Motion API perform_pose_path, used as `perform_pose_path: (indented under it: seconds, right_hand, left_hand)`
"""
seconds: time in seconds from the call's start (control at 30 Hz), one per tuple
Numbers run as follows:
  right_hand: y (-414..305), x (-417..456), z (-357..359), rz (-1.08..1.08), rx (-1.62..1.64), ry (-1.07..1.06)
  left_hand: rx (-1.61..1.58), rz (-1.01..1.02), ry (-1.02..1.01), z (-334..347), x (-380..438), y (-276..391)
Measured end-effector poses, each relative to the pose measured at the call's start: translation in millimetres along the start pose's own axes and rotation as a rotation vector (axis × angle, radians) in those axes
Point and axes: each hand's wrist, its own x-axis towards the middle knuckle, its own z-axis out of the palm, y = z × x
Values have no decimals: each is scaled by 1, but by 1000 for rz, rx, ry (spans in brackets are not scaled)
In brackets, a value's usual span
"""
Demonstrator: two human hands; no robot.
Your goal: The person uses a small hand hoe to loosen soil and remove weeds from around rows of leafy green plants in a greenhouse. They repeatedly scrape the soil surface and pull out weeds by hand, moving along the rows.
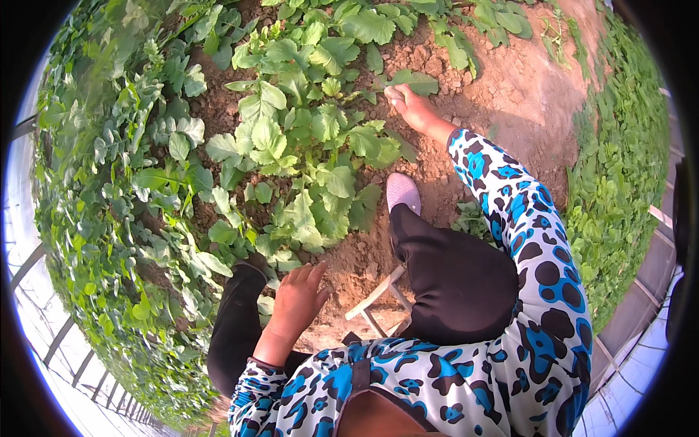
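My right hand (416,109) reaches out over the soil, closed around what looks like a small hand tool (377,79). Its thin shaft points toward the leafy plants, and its tip is hard to make out. Lobed green leaves, like radish plants (322,125), grow in a clump left of that hand. My left hand (297,300) hangs low between my knees, below the front leaves, with its fingers spread and nothing in it.
A pink shoe (403,192) stands on the reddish soil (508,93) beside the clump. Between my legs shows a light wooden frame, perhaps a low stool (377,295). Dense leafy rows grow at left (109,218) and right (617,218). Greenhouse framing (60,341) curves along the rim.
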Motion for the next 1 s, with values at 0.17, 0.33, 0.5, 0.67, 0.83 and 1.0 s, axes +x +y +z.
perform_pose_path:
  seconds: [0.17,0.33,0.5,0.67,0.83,1.0]
  right_hand:
    - [-30,57,3,-36,-67,0]
    - [-46,92,14,98,-46,-25]
    - [-37,106,27,-36,-122,71]
    - [-29,115,35,-32,-153,9]
    - [-16,132,42,-88,-91,39]
    - [-60,124,31,63,-181,-44]
  left_hand:
    - [-16,-25,-27,-3,6,-1]
    - [-44,-30,-44,-12,14,-3]
    - [-67,-32,-46,-19,18,-7]
    - [-106,-26,-65,-28,20,-7]
    - [-138,12,-98,-26,22,-11]
    - [-123,-3,-87,-30,19,-11]
